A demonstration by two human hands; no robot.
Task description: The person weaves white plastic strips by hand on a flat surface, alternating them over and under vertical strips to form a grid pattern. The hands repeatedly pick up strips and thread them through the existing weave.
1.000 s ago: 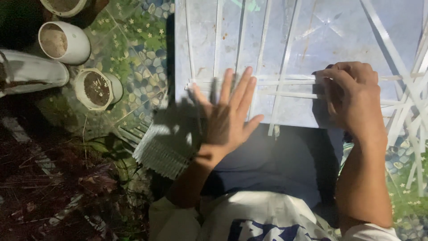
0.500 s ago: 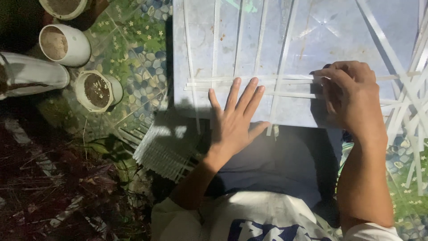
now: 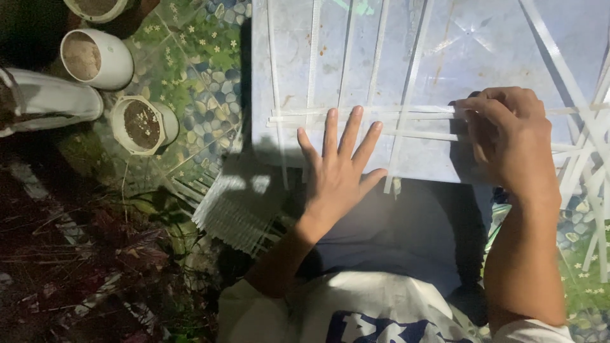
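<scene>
Hiding its fingertips, right hand (image 3: 508,136) pinches white strips (image 3: 381,117); left hand (image 3: 340,168) lies flat, spread.

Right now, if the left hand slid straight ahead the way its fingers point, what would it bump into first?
The left hand lies flat, fingers pointing up the board. It would probably first meet the crosswise white strips lying just at the fingertips.

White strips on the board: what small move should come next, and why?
Probably slide the horizontal strip down snug against the one below. The right hand pinches its end, the left hand lies flat on the vertical strips on the board, and the crossing strips sit unevenly spaced.
</scene>
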